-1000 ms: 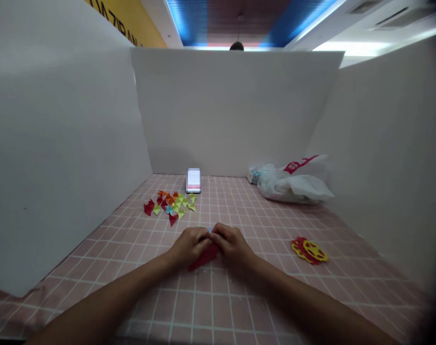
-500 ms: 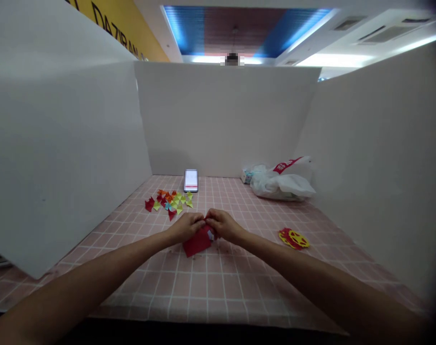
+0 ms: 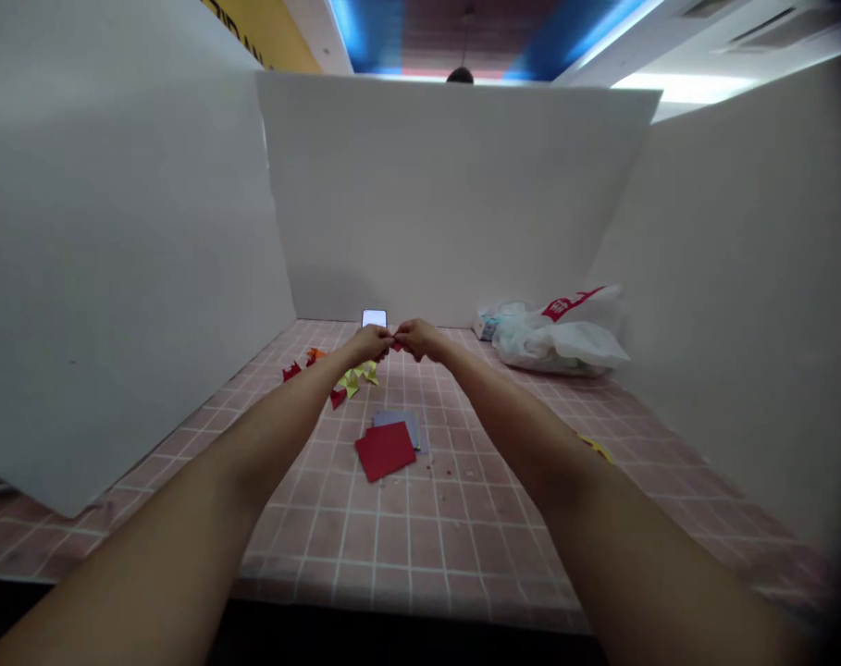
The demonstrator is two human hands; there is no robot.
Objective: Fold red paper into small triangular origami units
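My left hand [image 3: 371,343] and my right hand [image 3: 420,340] meet at the far side of the table, fingers pinched together. Between their fingertips is a small piece of folded red paper [image 3: 397,346], mostly covered by the fingers. Nearer to me lies a stack of paper sheets, a red sheet [image 3: 387,451] on top of bluish-grey paper [image 3: 398,421]. To the left, partly behind my left arm, are several small folded paper pieces: yellow ones [image 3: 352,382], a red one [image 3: 338,398] and an orange one [image 3: 315,354].
A lit phone [image 3: 374,318] stands at the back, partly behind my left hand. Further right sits a white plastic bag [image 3: 562,342] beside a small packet [image 3: 486,324]. A yellow cutout [image 3: 596,448] shows past my right arm. White panels [image 3: 440,203] enclose the checked tablecloth [image 3: 406,546].
Both hands have moved forward and up from the red sheet with the small red paper between them. The paper stack is now uncovered. The camera view has tilted down a little.
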